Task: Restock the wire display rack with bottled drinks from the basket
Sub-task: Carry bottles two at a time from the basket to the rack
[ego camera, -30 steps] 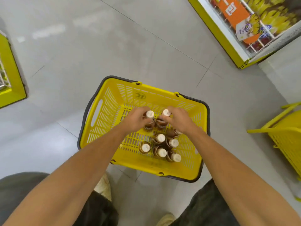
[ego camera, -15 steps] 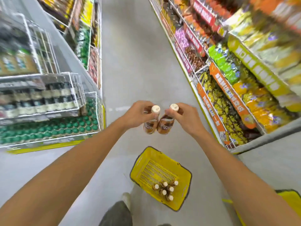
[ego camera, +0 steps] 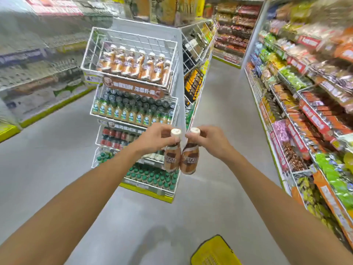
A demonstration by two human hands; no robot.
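My left hand (ego camera: 155, 139) grips a brown coffee bottle (ego camera: 172, 159) by its neck, just under the white cap. My right hand (ego camera: 211, 139) grips a second brown coffee bottle (ego camera: 189, 159) the same way. Both bottles hang side by side and touch, in front of the lower tiers of a white wire display rack (ego camera: 91, 48). Its top tier holds a row of the same brown bottles (ego camera: 133, 64). Only a corner of the yellow basket (ego camera: 214, 253) shows on the floor at the bottom edge.
Lower rack tiers carry green-labelled bottles (ego camera: 131, 113), dark bottles and green-capped bottles (ego camera: 152, 177). Snack shelves (ego camera: 305, 111) line the right side of the aisle. Blurred shelving (ego camera: 38, 77) stands at the left. Grey floor (ego camera: 143, 217) lies between me and the rack.
Both hands lifted one bottle each out of the basket and raised them. My view swung up from the basket on the floor and leftwards onto the wire rack, which now stands straight ahead.
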